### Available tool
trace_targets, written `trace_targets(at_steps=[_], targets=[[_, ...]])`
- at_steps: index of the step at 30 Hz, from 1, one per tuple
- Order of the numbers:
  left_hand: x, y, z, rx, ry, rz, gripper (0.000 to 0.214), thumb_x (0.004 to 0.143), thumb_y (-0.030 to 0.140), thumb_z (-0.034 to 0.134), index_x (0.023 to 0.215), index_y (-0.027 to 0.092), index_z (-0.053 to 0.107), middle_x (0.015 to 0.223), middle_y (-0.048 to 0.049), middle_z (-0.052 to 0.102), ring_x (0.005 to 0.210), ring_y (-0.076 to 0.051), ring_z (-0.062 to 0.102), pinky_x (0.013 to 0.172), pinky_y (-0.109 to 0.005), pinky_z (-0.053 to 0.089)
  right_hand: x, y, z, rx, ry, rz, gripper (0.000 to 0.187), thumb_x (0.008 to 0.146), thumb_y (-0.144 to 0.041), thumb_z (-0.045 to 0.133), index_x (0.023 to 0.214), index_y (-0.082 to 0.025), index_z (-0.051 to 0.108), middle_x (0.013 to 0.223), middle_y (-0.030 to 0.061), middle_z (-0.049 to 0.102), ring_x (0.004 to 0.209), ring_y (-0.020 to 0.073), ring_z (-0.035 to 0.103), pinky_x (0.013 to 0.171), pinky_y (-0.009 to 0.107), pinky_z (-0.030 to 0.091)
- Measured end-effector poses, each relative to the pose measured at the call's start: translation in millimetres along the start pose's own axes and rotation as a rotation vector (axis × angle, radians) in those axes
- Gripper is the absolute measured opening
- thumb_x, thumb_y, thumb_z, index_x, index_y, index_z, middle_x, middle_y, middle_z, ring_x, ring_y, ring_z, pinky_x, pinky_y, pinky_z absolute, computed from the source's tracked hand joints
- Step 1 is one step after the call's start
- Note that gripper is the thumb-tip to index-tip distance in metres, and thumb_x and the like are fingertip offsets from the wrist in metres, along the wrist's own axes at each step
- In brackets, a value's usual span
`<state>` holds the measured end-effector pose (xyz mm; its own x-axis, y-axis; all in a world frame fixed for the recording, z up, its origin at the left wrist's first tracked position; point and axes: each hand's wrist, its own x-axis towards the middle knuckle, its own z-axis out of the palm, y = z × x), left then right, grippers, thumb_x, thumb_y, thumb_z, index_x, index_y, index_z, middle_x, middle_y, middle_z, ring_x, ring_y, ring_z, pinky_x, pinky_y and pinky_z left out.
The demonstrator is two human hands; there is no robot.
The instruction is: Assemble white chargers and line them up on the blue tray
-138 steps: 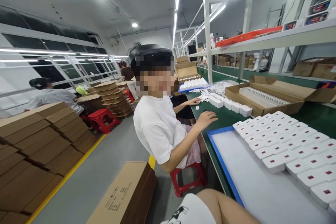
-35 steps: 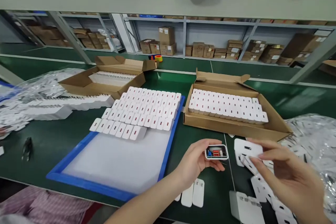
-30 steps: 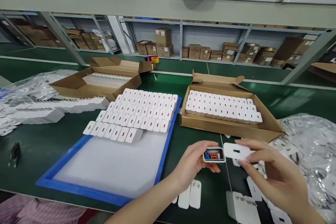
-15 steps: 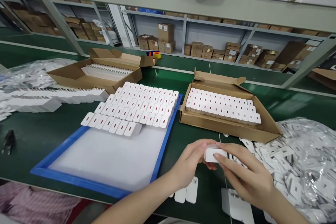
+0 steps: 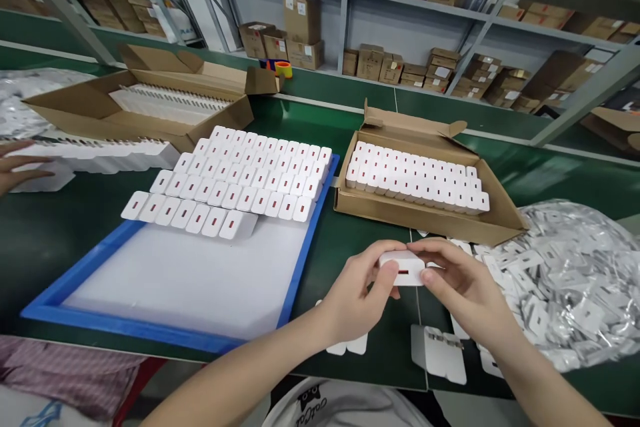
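Note:
Both my hands grip one white charger (image 5: pixel 403 268) with a red port slot, low over the green table (image 5: pixel 60 233). My left hand (image 5: pixel 357 293) pinches its left end and my right hand (image 5: pixel 463 290) presses on its right end. To the left lies a blue-rimmed white tray (image 5: pixel 165 283) with rows of finished white chargers (image 5: pixel 235 180). Behind my hands stands an open cardboard box (image 5: pixel 500 217) filled with more chargers. White cover plates (image 5: pixel 505 280) lie loose under and beside my right hand.
A heap of plastic bags with white plates (image 5: pixel 575 273) fills the right. Another open box (image 5: pixel 135 103) and a row of white pieces (image 5: pixel 110 153) sit at the left, where another person's hand (image 5: pixel 17 170) rests. Loose plates (image 5: pixel 440 350) lie near the table's front edge. Shelves of cartons stand behind.
Earlier my head faced a co-worker on the left. Since then my right hand brought a white cover onto the open charger in my left hand, and both hands now press it together.

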<state>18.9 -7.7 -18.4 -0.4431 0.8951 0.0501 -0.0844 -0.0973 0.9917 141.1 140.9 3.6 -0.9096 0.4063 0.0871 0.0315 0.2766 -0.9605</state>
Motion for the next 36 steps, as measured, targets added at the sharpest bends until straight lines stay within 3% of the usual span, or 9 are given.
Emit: trace_targets(at_steps=[3, 10, 19, 22, 26, 29, 32, 36], targets=[[0, 0, -1.0, 0.027, -0.003, 0.02, 0.042, 0.1, 0.047, 0.041, 0.126, 0.018, 0.056, 0.103, -0.0087, 0.065, 0.074, -0.014, 0.061, 0.071, -0.027, 0.054, 2, -2, 2, 0.076, -0.04, 0.019, 0.025, 0.089, -0.031, 0.07, 0.113, -0.029, 0.065, 0.109, 0.0064, 0.065, 0.097, 0.0196, 0.067, 0.081, 0.028, 0.061], [0, -2, -2.5, 0.024, -0.001, 0.003, 0.046, 0.1, 0.049, 0.042, 0.131, 0.017, 0.056, 0.111, -0.0115, 0.066, 0.076, -0.015, 0.062, 0.072, -0.029, 0.056, 6, -3, 13, 0.274, 0.038, 0.001, 0.011, 0.085, -0.03, 0.073, 0.093, -0.027, 0.068, 0.094, 0.0047, 0.067, 0.087, 0.0201, 0.067, 0.071, 0.03, 0.06], [1, 0, 1.6, -0.029, 0.074, -0.071, 0.055, 0.095, 0.056, 0.049, 0.132, 0.017, 0.058, 0.107, -0.0106, 0.069, 0.071, -0.013, 0.062, 0.072, -0.028, 0.057, 7, 3, 13, 0.329, 0.003, 0.0, 0.015, 0.086, -0.034, 0.073, 0.091, -0.024, 0.062, 0.088, 0.0028, 0.064, 0.083, 0.0182, 0.066, 0.068, 0.031, 0.058], [1, -5, 1.5, -0.064, 0.129, -0.079, 0.061, 0.096, 0.057, 0.047, 0.147, 0.023, 0.044, 0.109, -0.0089, 0.067, 0.078, -0.015, 0.063, 0.079, -0.031, 0.055, 15, 1, 7, 0.292, -0.038, -0.01, 0.02, 0.087, -0.037, 0.071, 0.098, -0.024, 0.062, 0.095, 0.0046, 0.066, 0.08, 0.0174, 0.066, 0.07, 0.032, 0.058], [2, -9, 1.7, -0.097, 0.165, -0.116, 0.069, 0.098, 0.06, 0.036, 0.157, 0.032, 0.013, 0.131, -0.01, 0.052, 0.098, -0.019, 0.062, 0.092, -0.036, 0.049, 56, -12, -16, 0.151, 0.056, -0.122, 0.025, 0.084, -0.036, 0.074, 0.1, -0.022, 0.062, 0.111, 0.0074, 0.067, 0.101, 0.02, 0.066, 0.087, 0.035, 0.057], [4, -8, 1.4, -0.082, 0.189, -0.128, 0.067, 0.099, 0.058, 0.035, 0.157, 0.032, 0.015, 0.134, -0.0106, 0.047, 0.098, -0.019, 0.062, 0.091, -0.036, 0.047, 109, -11, -27, 0.028, 0.12, -0.082, 0.034, 0.077, -0.042, 0.078, 0.096, -0.021, 0.059, 0.109, 0.0075, 0.068, 0.102, 0.0212, 0.066, 0.091, 0.037, 0.054], [3, -5, 0.7, -0.047, 0.197, -0.112, 0.062, 0.101, 0.055, 0.035, 0.156, 0.031, 0.019, 0.134, -0.0103, 0.047, 0.1, -0.018, 0.06, 0.092, -0.036, 0.045, 157, 2, -18, 0.008, -0.018, -0.005, 0.036, 0.071, -0.039, 0.083, 0.09, -0.019, 0.06, 0.097, 0.0088, 0.072, 0.09, 0.022, 0.068, 0.083, 0.038, 0.055], [0, -1, -1.4, -0.009, 0.188, -0.121, 0.058, 0.102, 0.054, 0.032, 0.155, 0.033, 0.023, 0.138, -0.0093, 0.044, 0.105, -0.019, 0.059, 0.096, -0.038, 0.043, 192, 20, 9, 0.026, -0.181, 0.1, 0.027, 0.075, -0.032, 0.081, 0.086, -0.017, 0.061, 0.08, 0.007, 0.073, 0.074, 0.0186, 0.069, 0.077, 0.036, 0.057]])
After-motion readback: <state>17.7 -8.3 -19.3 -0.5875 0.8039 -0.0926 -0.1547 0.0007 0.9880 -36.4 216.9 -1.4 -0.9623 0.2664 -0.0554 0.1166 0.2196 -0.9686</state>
